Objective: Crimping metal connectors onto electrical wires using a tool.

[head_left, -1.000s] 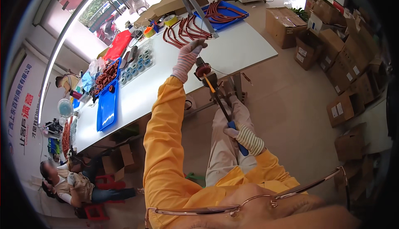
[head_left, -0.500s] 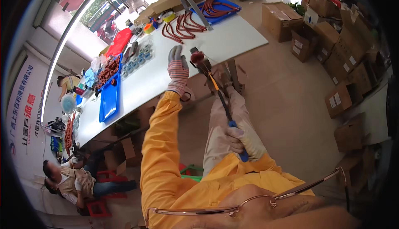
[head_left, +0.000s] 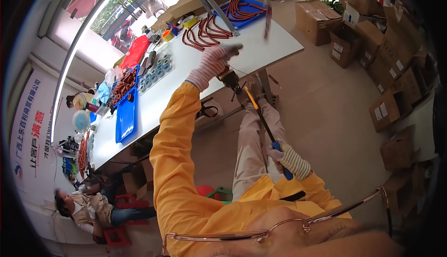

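My left hand [head_left: 209, 63], in a striped knit glove with grey fingers, reaches over the table's near edge with fingers stretched to the right. Just below it, a dark metal clamp-like fixture [head_left: 230, 81] stands at that edge, partly hidden by the hand. Beyond the fingertips, a dark red-brown strip [head_left: 267, 21] shows blurred near the blue tray's right end. My right hand [head_left: 293, 160], gloved, is closed around the blue grip of a long tool [head_left: 264, 125]. Its dark shaft has an orange section toward the fixture; its exact kind is unclear.
On the white table [head_left: 179, 84] lie red-brown hoses [head_left: 207, 31], a blue tray [head_left: 242, 12] with more hoses, blue-and-white rolls [head_left: 156, 73], and another blue tray [head_left: 126, 117]. Cardboard boxes [head_left: 319, 21] line the right side. One person [head_left: 86, 205] sits at lower left.
My left hand has swung right over the fixture, its fingers turning from upward to rightward. The red piece atop the fixture no longer shows there. My right hand and the tool's grip have shifted right.
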Tool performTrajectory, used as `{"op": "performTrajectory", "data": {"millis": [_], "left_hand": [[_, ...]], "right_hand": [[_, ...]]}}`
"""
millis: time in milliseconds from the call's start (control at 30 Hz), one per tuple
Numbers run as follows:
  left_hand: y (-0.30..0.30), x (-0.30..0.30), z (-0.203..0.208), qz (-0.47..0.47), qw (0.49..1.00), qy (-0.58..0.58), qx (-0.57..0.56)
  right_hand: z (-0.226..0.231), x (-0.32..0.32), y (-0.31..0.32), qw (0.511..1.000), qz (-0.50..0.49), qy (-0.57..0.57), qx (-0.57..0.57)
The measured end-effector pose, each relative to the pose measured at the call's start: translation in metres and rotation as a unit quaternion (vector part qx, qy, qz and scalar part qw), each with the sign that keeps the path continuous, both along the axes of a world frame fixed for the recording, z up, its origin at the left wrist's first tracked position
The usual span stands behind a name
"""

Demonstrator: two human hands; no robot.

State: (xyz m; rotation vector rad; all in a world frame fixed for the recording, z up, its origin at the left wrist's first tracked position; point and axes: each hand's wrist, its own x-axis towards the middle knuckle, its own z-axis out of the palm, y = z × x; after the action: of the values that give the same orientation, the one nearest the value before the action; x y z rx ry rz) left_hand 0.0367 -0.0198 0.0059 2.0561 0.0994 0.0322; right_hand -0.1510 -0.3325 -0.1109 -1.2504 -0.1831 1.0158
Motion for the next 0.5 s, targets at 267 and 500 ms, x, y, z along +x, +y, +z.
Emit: {"op": "performTrajectory", "data": {"millis": [267, 500], "left_hand": [[0.047, 0.02, -0.044, -0.025, 0.988, -0.133, -0.076], [0.067, -0.006, -0.096, 0.126, 0.961, -0.147, -0.197]], "right_hand": [[0.016, 0.063, 0.075, 0.995, 0.037, 0.027, 0.093], [0.034, 0.04, 0.083, 0.867, 0.063, 0.302, 0.391]]}}
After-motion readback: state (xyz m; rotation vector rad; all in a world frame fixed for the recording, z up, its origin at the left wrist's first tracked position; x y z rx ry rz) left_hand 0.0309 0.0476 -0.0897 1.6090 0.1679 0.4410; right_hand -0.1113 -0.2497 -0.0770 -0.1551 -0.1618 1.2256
